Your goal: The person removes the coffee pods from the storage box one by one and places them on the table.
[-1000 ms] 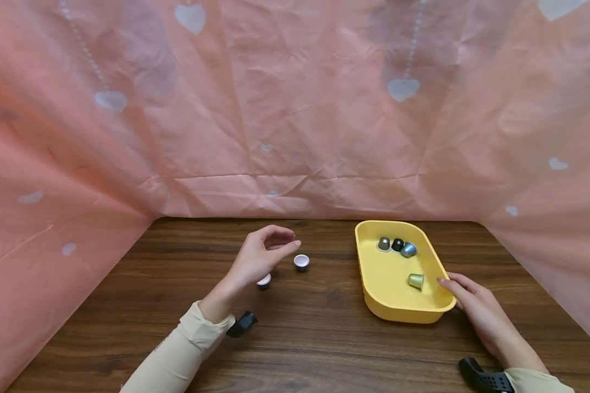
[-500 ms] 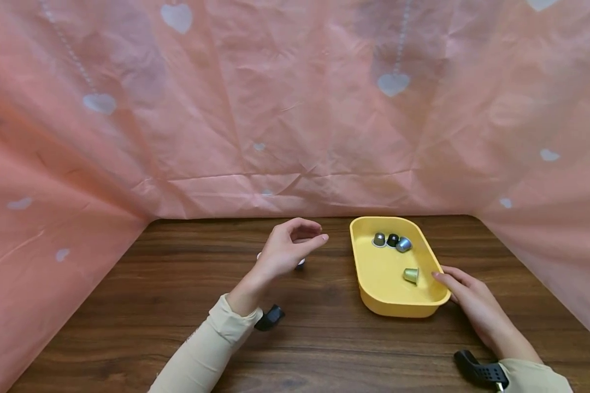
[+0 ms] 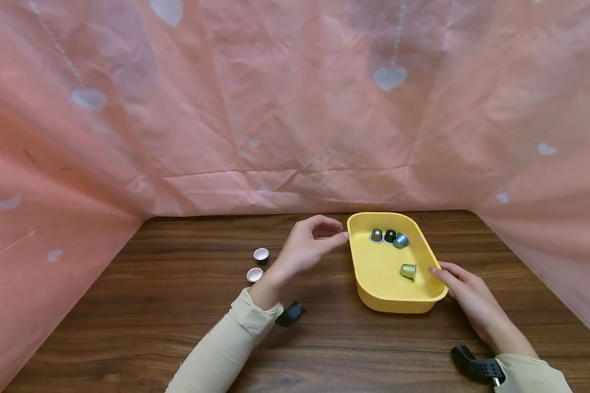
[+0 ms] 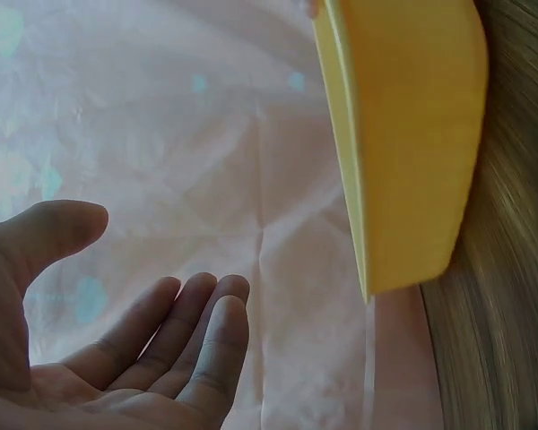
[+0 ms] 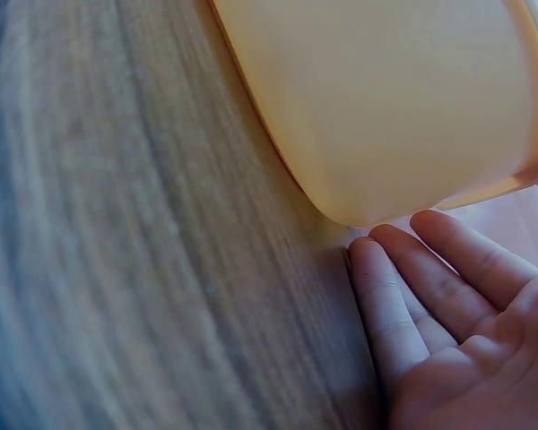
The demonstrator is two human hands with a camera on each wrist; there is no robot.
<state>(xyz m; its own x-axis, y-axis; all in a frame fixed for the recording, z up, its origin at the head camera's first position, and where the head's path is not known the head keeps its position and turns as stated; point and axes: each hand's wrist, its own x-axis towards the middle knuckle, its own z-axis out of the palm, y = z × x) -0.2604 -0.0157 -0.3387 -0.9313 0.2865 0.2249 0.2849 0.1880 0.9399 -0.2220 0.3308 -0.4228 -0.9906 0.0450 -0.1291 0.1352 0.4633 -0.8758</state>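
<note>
My left hand (image 3: pixel 305 248) hovers over the table just left of the yellow tray (image 3: pixel 398 301), thumb and fingers apart. In the left wrist view, nothing lies in that left hand (image 4: pixel 152 331). My right hand (image 3: pixel 472 297) holds the tray's near right side, its thumb over the rim; the right wrist view shows its fingertips (image 5: pixel 372 255) at the outer wall. Inside the tray are a green coffee capsule (image 3: pixel 408 271), a grey-brown one, a black capsule (image 3: pixel 390 236) and a blue capsule (image 3: pixel 401 240). Two capsules with pale lids up, one farther back (image 3: pixel 261 255), stand left of my left hand.
Dark wood table (image 3: pixel 142 316) lies beneath everything. A pink curtain (image 3: pixel 285 109) with heart prints hangs behind the table and along both sides. Black straps (image 3: pixel 477 365) with cameras sit at both wrists.
My left hand has moved right, up to the tray's left rim. It uncovers the back capsule and now covers another one farther right. The right hand keeps its hold; the head view shifts slightly.
</note>
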